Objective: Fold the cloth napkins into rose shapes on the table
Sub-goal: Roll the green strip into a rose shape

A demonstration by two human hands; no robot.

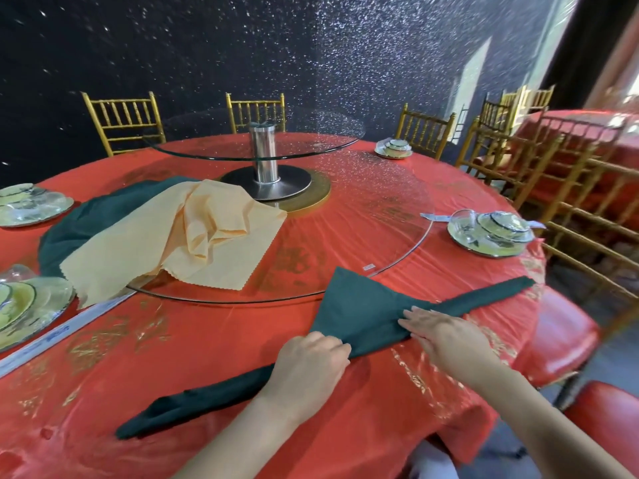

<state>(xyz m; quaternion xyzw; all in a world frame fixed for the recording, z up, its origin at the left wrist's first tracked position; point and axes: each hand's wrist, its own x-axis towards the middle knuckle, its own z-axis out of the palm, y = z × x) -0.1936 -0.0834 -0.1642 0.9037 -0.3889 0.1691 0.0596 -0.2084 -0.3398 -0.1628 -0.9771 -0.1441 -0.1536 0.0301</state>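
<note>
Head view: left hand [313, 357] grips the half-rolled green napkin [349, 302] on the desk [207, 357]; right hand [446, 335] presses it, fingers flat.

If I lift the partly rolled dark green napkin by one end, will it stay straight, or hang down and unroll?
Probably floppy: the green napkin is thin cloth lying flat, and the peach napkin nearby slumps in soft folds. The roll may loosen, since the left hand grips it and the right hand presses it flat. It looks light.
</note>
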